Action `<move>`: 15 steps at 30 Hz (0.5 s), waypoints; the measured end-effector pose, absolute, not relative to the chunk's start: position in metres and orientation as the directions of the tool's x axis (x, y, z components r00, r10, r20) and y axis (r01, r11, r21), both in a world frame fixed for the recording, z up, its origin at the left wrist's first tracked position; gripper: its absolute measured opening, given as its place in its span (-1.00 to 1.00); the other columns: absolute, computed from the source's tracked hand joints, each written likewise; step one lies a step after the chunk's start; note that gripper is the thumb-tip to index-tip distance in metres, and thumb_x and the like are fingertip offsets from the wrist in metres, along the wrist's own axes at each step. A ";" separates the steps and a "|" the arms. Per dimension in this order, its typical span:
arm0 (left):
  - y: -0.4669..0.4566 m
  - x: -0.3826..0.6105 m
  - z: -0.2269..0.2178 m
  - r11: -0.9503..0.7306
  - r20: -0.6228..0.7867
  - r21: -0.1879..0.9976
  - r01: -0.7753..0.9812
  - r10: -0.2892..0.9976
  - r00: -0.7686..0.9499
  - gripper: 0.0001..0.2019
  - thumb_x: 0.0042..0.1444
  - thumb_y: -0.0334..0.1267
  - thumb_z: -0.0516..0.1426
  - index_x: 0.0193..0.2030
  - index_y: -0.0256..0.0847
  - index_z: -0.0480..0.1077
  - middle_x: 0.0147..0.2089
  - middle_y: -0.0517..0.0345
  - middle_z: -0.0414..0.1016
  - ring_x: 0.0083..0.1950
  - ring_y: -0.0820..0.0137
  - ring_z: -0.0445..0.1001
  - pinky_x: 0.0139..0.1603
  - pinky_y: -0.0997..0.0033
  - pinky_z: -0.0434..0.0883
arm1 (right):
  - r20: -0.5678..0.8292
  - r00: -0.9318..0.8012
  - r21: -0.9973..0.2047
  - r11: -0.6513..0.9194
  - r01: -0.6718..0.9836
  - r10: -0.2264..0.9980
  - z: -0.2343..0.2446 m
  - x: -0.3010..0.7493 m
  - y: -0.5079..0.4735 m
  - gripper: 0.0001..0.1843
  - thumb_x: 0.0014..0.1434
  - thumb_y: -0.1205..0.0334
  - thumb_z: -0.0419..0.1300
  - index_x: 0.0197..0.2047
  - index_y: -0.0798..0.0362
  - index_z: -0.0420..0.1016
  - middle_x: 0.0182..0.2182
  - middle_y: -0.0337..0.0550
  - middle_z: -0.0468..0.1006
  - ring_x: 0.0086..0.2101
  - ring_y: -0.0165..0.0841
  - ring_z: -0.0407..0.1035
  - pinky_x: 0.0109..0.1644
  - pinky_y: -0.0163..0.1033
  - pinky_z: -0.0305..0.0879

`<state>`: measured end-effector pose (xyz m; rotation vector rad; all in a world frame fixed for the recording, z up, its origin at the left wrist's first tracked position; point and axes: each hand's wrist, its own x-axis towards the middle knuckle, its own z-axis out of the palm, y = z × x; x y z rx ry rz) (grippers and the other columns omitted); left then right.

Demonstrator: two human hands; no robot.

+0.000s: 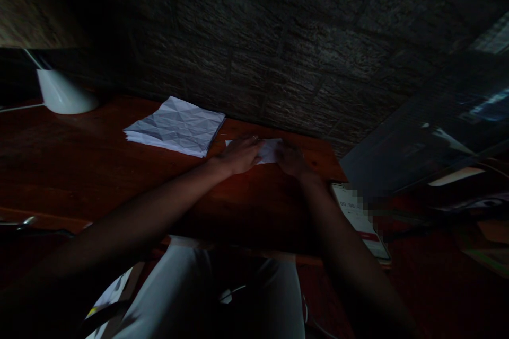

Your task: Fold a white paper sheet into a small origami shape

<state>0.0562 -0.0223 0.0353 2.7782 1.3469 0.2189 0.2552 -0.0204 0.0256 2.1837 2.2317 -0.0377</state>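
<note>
A small white piece of paper (270, 151) lies on the wooden desk in front of me, with a hand at each end. My left hand (242, 153) covers its left part, fingers closed down on it and the thumb at the near side. At the right end, my right hand (292, 159) has its bent fingers on the paper's edge; they are dark and a little blurred. Both hands hide part of the paper, so its full shape cannot be made out. To the left sits a stack of creased white paper sheets (175, 126), its top sheet marked with crossing folds.
The wooden desk (99, 169) backs onto a dark stone-patterned wall (254, 37). A lamp with a white base (66, 92) stands far left. By my right forearm, a device with a lit screen (360, 220) lies at the desk's right edge. A grey panel (397, 143) rises beyond it.
</note>
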 end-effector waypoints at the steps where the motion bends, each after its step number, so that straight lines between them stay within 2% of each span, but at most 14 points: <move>1: -0.023 0.057 0.033 -0.644 0.088 0.124 0.755 0.765 0.638 -0.33 0.44 0.02 -0.08 0.57 -0.30 0.03 0.59 -0.18 0.10 0.60 0.07 0.08 0.54 0.13 0.09 | -0.059 -0.021 -0.025 0.019 1.000 0.998 0.026 0.253 -0.021 -0.39 0.51 0.11 -0.19 0.52 0.05 0.18 0.54 0.03 0.10 0.50 -0.11 -0.02 0.52 0.09 -0.06; 3: -0.023 0.058 0.027 -0.677 0.000 0.162 0.717 0.727 0.687 -0.18 0.42 0.19 -0.14 0.62 -0.32 -0.17 0.65 -0.18 -0.10 0.66 0.07 -0.12 0.60 0.08 -0.05 | -0.114 -0.005 -0.060 -0.002 0.998 0.993 0.027 0.248 -0.023 -0.36 0.52 0.11 -0.25 0.56 0.09 0.09 0.57 0.06 -0.02 0.52 -0.12 -0.11 0.54 0.08 -0.11; 5: -0.024 0.059 0.022 -0.669 -0.136 0.184 0.721 0.709 0.692 -0.15 0.41 0.25 -0.23 0.63 -0.32 -0.17 0.67 -0.14 -0.25 0.68 0.12 -0.32 0.62 0.03 -0.19 | -0.141 0.014 -0.074 -0.024 0.997 0.990 0.027 0.244 -0.024 -0.34 0.53 0.07 -0.28 0.57 0.11 0.03 0.59 0.09 -0.11 0.54 -0.07 -0.20 0.55 0.12 -0.17; 7: -0.026 0.061 0.021 -0.649 -0.209 0.209 0.731 0.701 0.682 -0.15 0.40 0.27 -0.29 0.63 -0.27 -0.16 0.68 -0.04 -0.36 0.68 0.18 -0.43 0.63 0.01 -0.25 | -0.151 0.031 -0.076 -0.043 0.996 0.988 0.026 0.242 -0.025 -0.32 0.52 0.03 -0.29 0.58 0.11 -0.01 0.59 0.12 -0.19 0.55 -0.01 -0.27 0.56 0.18 -0.23; 11: -0.035 0.064 0.032 -0.592 -0.289 0.222 0.775 0.719 0.632 -0.12 0.39 0.29 -0.33 0.64 -0.30 -0.23 0.67 -0.03 -0.44 0.67 0.15 -0.49 0.63 -0.06 -0.28 | -0.170 0.069 -0.090 -0.085 0.992 0.983 0.024 0.240 -0.025 -0.27 0.51 0.00 -0.31 0.60 0.18 -0.12 0.59 0.18 -0.27 0.55 0.06 -0.38 0.56 0.22 -0.31; 15: -0.035 0.058 0.034 -0.516 -0.281 0.138 0.845 0.798 0.533 -0.08 0.37 0.32 -0.33 0.63 -0.36 -0.18 0.66 -0.16 -0.39 0.67 -0.02 -0.39 0.59 -0.28 -0.23 | -0.145 0.096 -0.116 -0.113 0.987 0.985 0.022 0.238 -0.026 -0.24 0.50 0.01 -0.35 0.60 0.24 -0.17 0.59 0.24 -0.26 0.54 0.06 -0.35 0.56 0.18 -0.31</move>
